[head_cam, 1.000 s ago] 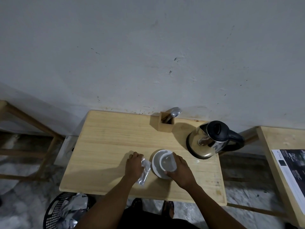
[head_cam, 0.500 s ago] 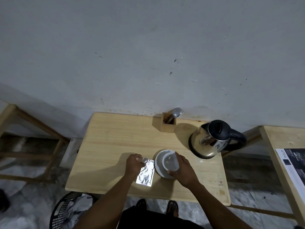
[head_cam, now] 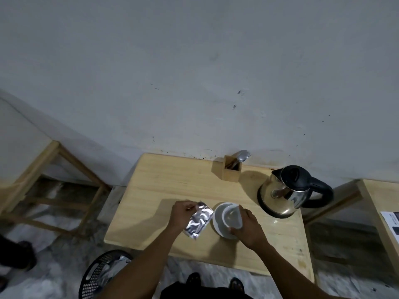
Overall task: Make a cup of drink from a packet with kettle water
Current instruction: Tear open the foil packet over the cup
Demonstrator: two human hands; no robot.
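Observation:
A silver foil packet (head_cam: 199,221) hangs from my left hand (head_cam: 182,214), which pinches its top corner just above the wooden table (head_cam: 164,186). Right of it a white cup (head_cam: 232,216) stands on a white saucer (head_cam: 218,221). My right hand (head_cam: 248,228) grips the cup's right side. A steel kettle (head_cam: 285,195) with a black lid and handle stands at the table's right, handle pointing right. A spoon (head_cam: 241,157) leans in a small wooden holder (head_cam: 230,174) by the wall.
A black mesh bin (head_cam: 101,275) with crumpled foil sits on the floor below the table's near left corner. A wooden frame (head_cam: 43,169) stands to the left, another wooden table (head_cam: 380,214) with a printed sheet to the right. Someone's dark shoe (head_cam: 15,255) is at far left.
My left hand has lifted the packet off the table, so it now hangs flat and tilted beside the saucer. My right hand has stayed on the cup. The view has shifted left.

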